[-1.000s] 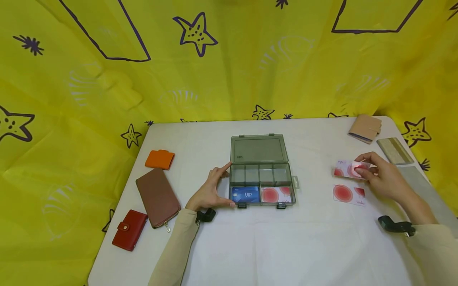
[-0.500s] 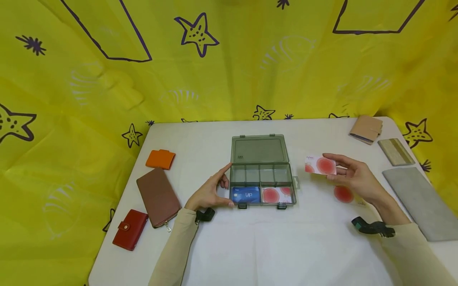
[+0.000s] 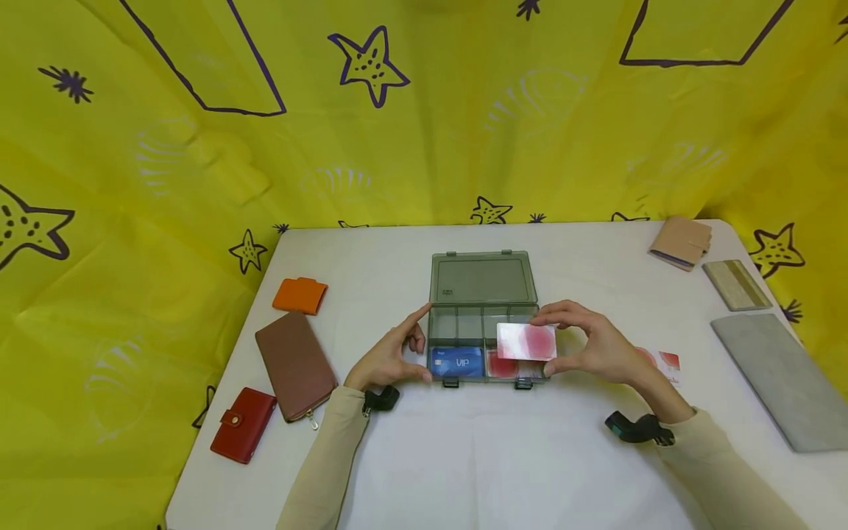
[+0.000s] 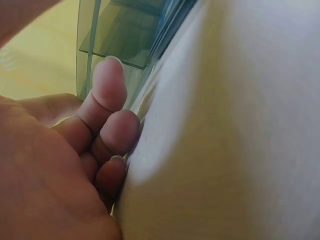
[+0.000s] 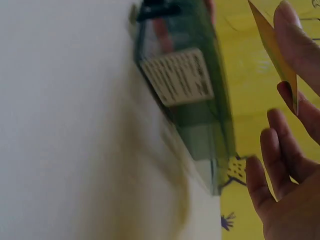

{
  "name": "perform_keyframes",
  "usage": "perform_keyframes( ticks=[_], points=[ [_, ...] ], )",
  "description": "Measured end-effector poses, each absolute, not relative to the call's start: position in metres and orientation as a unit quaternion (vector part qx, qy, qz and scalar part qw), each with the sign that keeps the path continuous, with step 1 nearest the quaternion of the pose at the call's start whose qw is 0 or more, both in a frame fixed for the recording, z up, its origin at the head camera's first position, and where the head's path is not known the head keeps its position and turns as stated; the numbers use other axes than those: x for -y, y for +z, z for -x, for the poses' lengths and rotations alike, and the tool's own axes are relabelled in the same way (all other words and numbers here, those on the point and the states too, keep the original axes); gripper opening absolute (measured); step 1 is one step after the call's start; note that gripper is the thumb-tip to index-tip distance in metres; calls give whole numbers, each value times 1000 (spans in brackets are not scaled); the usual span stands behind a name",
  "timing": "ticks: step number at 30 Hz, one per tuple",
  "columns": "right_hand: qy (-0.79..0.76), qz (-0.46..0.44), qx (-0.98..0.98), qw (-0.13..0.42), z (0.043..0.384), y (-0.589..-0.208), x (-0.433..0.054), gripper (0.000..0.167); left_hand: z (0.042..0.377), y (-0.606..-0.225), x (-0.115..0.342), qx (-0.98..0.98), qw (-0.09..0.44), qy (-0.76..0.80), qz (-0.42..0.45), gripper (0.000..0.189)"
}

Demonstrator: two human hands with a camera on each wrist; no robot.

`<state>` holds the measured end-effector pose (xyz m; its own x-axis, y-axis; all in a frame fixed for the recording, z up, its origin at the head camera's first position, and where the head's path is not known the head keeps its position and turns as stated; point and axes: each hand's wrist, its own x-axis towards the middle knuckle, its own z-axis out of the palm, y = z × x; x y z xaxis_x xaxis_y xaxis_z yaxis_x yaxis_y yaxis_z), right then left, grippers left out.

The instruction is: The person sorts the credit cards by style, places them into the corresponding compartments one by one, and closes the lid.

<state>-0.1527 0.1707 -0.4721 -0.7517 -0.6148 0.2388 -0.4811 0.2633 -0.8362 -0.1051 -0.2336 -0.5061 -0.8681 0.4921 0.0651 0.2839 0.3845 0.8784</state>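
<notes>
Tilted above the front right compartment of the compartment box [image 3: 483, 379] is a white card with red circles [image 3: 520, 341]. My right hand [image 3: 586, 346] pinches this card by its right side, between thumb and forefinger. At the box's left end, my left hand [image 3: 391, 357] holds it with the thumb at the front corner and the forefinger at the back corner. A blue VIP card [image 3: 457, 362] lies in the front left compartment. Below the held card, another red-patterned card [image 3: 501, 364] shows in the front right compartment. The greenish clear lid [image 3: 483, 278] is folded back.
Partly behind my right wrist, another red-and-white card [image 3: 669, 362] lies on the table. Orange [image 3: 299, 295], brown [image 3: 294, 364] and red [image 3: 243, 425] wallets lie left. On the right are a tan wallet [image 3: 680, 241], a beige-gold one [image 3: 737, 285] and a grey flat piece [image 3: 782, 379].
My right hand has carried the card leftward from the table's right side to over the box. My left hand stays at the box's left end.
</notes>
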Motion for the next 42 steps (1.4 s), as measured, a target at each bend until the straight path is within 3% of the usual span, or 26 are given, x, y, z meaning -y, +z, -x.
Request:
perform_keyframes(
  ticks=[24,28,35,42],
  points=[
    [-417,360,-831,74,145,-486,-155,70,105,-504,235,-807,123,530,-228,117],
    [-405,362,-838,53,145,-482,-160,74,105,-504,234,-806,119,530,-234,116],
    [-379,301,-875,-6,152,-462,-215,68,108,-504,235,-806,122,530,-235,119],
    [-277,205,-936,73,152,-466,-299,75,106,-505,237,-805,122,531,-236,117]
  ],
)
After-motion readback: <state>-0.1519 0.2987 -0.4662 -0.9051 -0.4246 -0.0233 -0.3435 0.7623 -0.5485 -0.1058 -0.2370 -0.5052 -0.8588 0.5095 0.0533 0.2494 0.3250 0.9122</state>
